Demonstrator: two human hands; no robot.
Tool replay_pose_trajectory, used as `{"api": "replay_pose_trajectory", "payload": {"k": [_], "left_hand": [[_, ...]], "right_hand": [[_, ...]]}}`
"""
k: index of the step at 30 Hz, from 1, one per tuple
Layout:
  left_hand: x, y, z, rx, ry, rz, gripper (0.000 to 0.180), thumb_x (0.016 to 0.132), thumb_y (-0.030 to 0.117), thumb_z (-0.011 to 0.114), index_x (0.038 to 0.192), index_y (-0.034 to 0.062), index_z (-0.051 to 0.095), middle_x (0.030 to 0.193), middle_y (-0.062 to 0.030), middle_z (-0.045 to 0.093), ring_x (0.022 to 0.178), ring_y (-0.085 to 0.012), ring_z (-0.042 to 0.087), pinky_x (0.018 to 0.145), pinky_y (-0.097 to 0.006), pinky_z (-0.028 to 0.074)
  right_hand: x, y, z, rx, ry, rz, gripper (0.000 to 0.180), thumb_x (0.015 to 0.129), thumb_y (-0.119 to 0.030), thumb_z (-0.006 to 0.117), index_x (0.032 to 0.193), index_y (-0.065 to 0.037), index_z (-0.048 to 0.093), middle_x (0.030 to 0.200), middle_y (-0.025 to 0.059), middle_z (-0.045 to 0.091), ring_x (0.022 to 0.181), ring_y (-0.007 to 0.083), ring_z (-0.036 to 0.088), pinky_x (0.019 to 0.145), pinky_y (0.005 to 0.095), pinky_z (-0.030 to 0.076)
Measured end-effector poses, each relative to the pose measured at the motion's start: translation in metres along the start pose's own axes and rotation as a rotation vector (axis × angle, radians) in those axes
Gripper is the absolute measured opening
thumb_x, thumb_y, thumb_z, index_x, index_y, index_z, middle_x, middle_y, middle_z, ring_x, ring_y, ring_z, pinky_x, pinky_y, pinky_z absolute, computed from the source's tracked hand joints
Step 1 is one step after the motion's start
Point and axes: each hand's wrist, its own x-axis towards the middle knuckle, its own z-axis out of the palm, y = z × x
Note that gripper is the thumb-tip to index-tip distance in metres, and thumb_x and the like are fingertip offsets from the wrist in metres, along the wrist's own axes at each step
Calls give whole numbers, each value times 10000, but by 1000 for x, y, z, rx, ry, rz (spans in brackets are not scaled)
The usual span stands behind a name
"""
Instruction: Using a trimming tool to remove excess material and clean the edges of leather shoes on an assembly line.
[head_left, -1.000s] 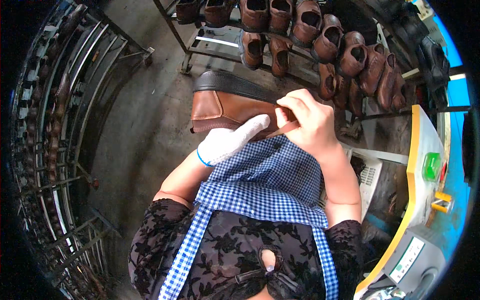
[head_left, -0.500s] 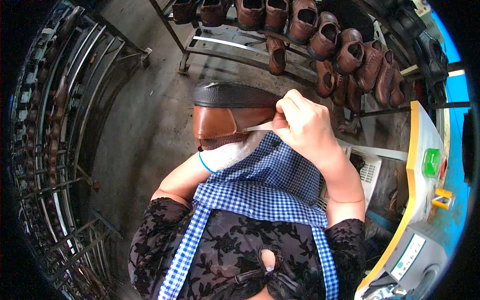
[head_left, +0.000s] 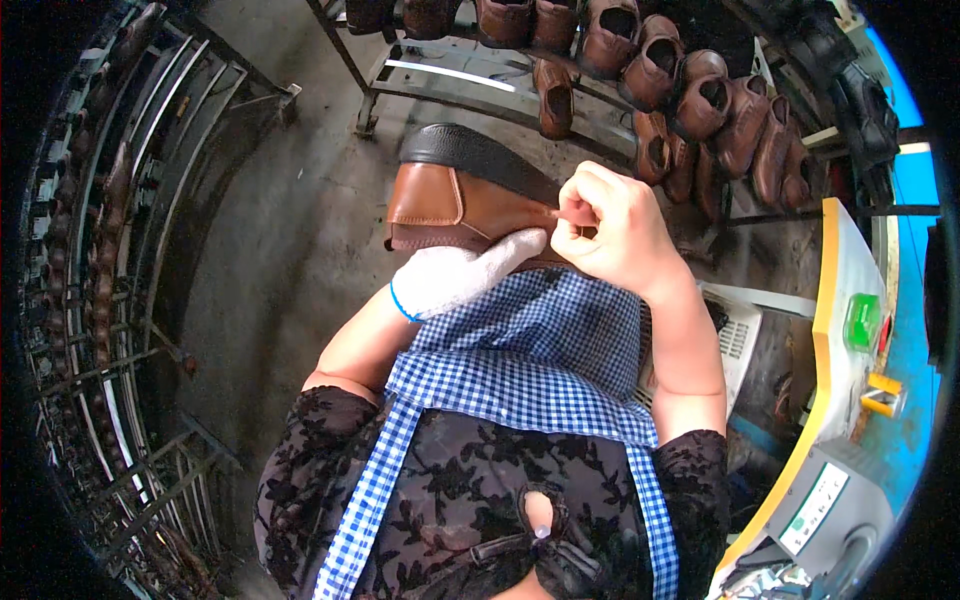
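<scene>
A brown leather shoe [head_left: 425, 195] with a thick black sole is held on its side in front of me, sole edge uppermost. My left hand [head_left: 440, 280], in a white knit glove with a blue cuff edge, closes on the shoe from below. Its thumb lies along the upper, while the other fingers are hidden behind the shoe. Bare and bent at the fingers, my right hand [head_left: 615, 230] pinches close against the shoe's side, near the gloved thumb tip. Whatever sits between those fingertips is too small to make out.
Metal racks with several brown shoes [head_left: 655, 65] stand ahead and to the right. Another metal rack [head_left: 120, 300] runs along the left. On my right is a yellow-edged table [head_left: 825, 300] bearing a green object [head_left: 862, 322] and a grey machine [head_left: 835, 510]. A white plastic crate [head_left: 738, 335] sits beside it.
The shoe has risen slightly and turned, showing more of its side. My gloved thumb now lies plainly along the upper. My right hand has shifted slightly downward, its fingers more curled.
</scene>
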Motion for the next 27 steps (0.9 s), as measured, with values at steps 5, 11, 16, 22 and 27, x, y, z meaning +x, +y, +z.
{"api": "replay_pose_trajectory", "payload": {"k": [5, 11, 16, 22, 27], "left_hand": [[-1, 10, -2, -63, -10, -76, 327, 879, 290, 619, 1084, 36, 631, 980, -110, 661, 901, -198, 630, 795, -327, 495], [3, 0, -2, -61, -50, -148, 343, 865, 301, 636, 1061, 19, 632, 927, -102, 664, 853, -177, 629, 754, -318, 504], [1, 0, -2, -38, -40, -103, 346, 860, 314, 639, 1037, 17, 640, 899, -95, 667, 827, -170, 632, 724, -314, 507], [6, -15, -1, -64, -72, -78, 337, 864, 339, 630, 988, 28, 663, 832, -72, 669, 757, -151, 632, 657, -308, 504], [9, -19, -3, 12, -198, -284, 354, 884, 398, 589, 980, 70, 680, 762, -72, 657, 687, -134, 620, 608, -295, 482]], "right_hand": [[0, 10, 0, 137, -71, -1, 128, 637, 10, 610, 691, -16, 498, 615, 51, 425, 496, 124, 428, 463, 264, 360], [2, 17, -4, 247, -276, 147, 118, 654, 21, 605, 658, -23, 495, 623, -10, 414, 526, 59, 361, 466, 219, 306], [2, 20, -4, 306, -316, 221, 136, 656, -48, 633, 650, -10, 503, 589, 33, 420, 516, 101, 383, 477, 258, 337], [-1, 26, -2, 364, -342, 226, 130, 658, -21, 622, 651, -13, 493, 591, 8, 404, 536, 80, 369, 487, 246, 327], [-3, 29, -1, 383, -332, 198, 135, 657, -1, 614, 654, -16, 480, 596, 0, 390, 540, 73, 350, 488, 243, 322]]}}
